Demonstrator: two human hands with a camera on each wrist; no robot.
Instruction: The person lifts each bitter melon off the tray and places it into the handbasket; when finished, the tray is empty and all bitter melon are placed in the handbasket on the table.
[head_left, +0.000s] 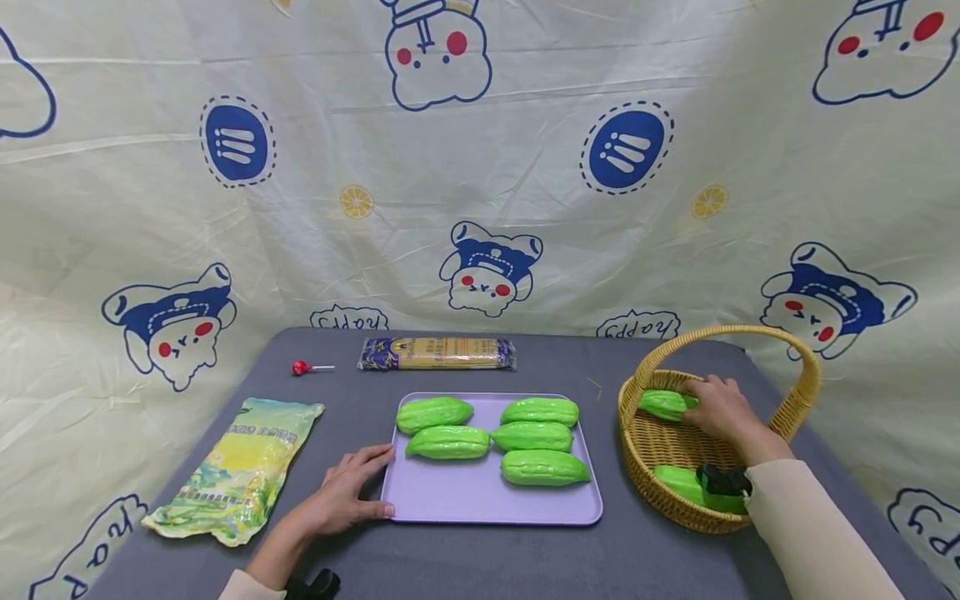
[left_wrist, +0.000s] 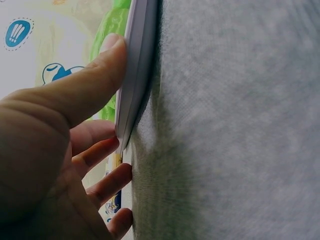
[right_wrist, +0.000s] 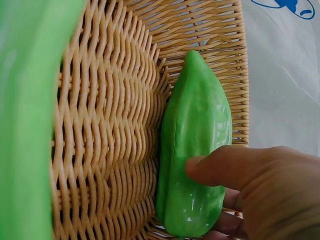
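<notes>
In the head view my right hand [head_left: 723,410] reaches into a wicker basket [head_left: 637,467] at the right. It grips a green ribbed gourd [head_left: 664,405] at the far side; in the right wrist view the thumb presses the gourd [right_wrist: 195,125], the fingers partly hidden behind it. Another gourd [head_left: 681,482] lies at the basket's near side, partly covered by the wrist strap's black device. My left hand [head_left: 343,492] touches the left rim of a lilac tray [head_left: 465,500] with thumb and fingertips, fingers fairly straight. Several similar gourds [head_left: 543,468] lie on the tray in two columns.
Behind the tray lies a packet of noodles [head_left: 450,353], with a red lollipop [head_left: 302,367] to its left. A yellow-green bag [head_left: 240,475] is at the table's left. The basket's tall handle [head_left: 808,375] arches above the right hand. A printed cloth hangs behind the grey table.
</notes>
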